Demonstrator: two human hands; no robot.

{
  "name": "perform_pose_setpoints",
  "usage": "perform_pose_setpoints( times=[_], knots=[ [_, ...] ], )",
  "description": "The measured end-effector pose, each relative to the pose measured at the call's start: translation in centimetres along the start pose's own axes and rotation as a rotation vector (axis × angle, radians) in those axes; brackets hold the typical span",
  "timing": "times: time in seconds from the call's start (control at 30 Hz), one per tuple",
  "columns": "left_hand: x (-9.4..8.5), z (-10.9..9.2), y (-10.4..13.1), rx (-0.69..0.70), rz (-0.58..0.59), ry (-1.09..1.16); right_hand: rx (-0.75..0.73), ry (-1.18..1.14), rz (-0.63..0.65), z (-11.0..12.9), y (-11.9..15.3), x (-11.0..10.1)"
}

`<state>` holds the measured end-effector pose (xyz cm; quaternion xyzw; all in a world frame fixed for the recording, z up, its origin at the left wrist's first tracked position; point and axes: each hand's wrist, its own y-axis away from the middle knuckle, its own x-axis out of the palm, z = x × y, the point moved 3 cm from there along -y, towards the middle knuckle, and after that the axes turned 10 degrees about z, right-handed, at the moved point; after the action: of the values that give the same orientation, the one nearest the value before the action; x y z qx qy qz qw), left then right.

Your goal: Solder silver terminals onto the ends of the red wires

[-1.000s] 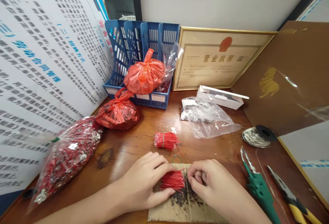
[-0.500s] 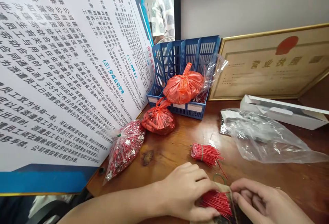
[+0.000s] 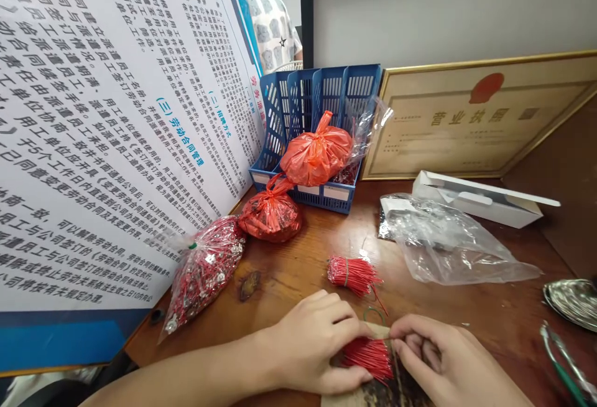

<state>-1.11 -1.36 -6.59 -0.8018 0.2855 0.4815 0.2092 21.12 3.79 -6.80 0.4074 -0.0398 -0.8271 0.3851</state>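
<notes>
Wire bundle [image 3: 368,357] between both hands' fingertips.

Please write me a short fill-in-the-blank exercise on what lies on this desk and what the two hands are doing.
1. The left hand grips a bundle of thin wires whose colour is ____.
2. The orange bag rests in a file rack of ____ plastic.
3. The second tied bundle lies on the ____ desk.
4. The right hand is at the end of the held wires, above a piece of ____.

Missing words: red; blue; wooden; cardboard
</notes>
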Motion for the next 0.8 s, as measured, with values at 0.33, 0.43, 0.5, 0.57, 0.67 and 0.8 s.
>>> perform_pose_setpoints(
  times=[0.33, 0.43, 0.5, 0.57, 0.67, 0.8],
  knots=[
    [-0.6, -0.3, 0.0, -0.008, 0.003, 0.081, 0.046, -0.010, -0.073, 1.5, 0.7, -1.0],
    [-0.5, -0.3, 0.0, -0.014, 0.007, 0.071, 0.025, -0.114, -0.091, 1.5, 0.8, -0.9],
    [-0.4, -0.2, 0.0, -0.017, 0.014, 0.056, 0.007, -0.166, -0.093, 1.0, 0.8, -0.7],
    [-0.4, -0.2, 0.0, -0.010, 0.009, 0.038, -0.016, -0.186, -0.086, 0.5, 0.6, -0.4],
    [-0.2, -0.1, -0.1, 0.001, -0.001, 0.023, -0.045, -0.199, -0.077, -0.1, 0.3, 0.1],
    [0.0, 0.1, -0.1, 0.000, 0.003, 0.014, -0.041, -0.196, -0.074, -0.2, 0.0, 0.1]
  ],
)
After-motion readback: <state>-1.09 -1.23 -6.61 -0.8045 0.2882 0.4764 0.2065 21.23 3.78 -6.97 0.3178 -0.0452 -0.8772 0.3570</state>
